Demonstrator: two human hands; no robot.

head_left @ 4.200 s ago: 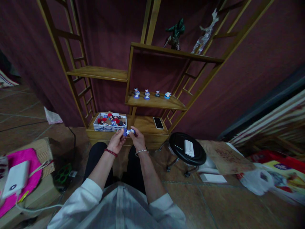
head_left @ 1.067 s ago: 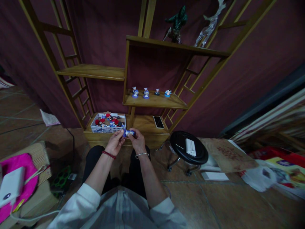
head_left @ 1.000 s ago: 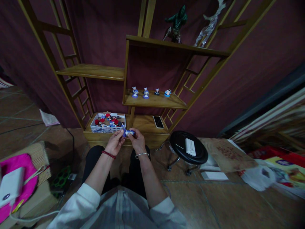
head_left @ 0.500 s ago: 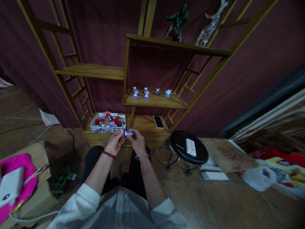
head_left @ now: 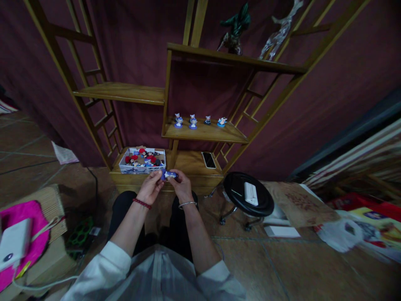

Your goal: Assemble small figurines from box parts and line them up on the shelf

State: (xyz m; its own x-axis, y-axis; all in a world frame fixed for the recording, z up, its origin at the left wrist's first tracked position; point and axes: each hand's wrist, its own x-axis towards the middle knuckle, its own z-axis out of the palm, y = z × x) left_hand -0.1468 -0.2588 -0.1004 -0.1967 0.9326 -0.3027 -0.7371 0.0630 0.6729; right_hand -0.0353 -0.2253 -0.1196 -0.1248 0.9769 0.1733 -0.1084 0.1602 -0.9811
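A small blue-and-white figurine (head_left: 170,174) lies on its side between my two hands, in front of the low shelf. My left hand (head_left: 151,187) pinches its purple-blue base end. The fingers of my right hand (head_left: 182,186) close round the other end, hiding part of it. Just behind my hands, a patterned box (head_left: 142,169) holds several jumbled figurines with red, blue and dark parts. Higher up, several small figurines stand on the middle shelf (head_left: 203,133), among them a blue-and-white one (head_left: 193,123) on a purple base and a dark one (head_left: 207,120).
A phone (head_left: 209,160) lies on the lower shelf. To the right is a black stool (head_left: 233,190) with a white device (head_left: 251,193) on it. A green statue (head_left: 236,27) and a clear one stand on the top shelf. At left, a white power bank (head_left: 15,244) rests on pink cloth.
My hands keep nearly the same place, with the figurine still held between them and perhaps turned slightly. The view has shifted very little.
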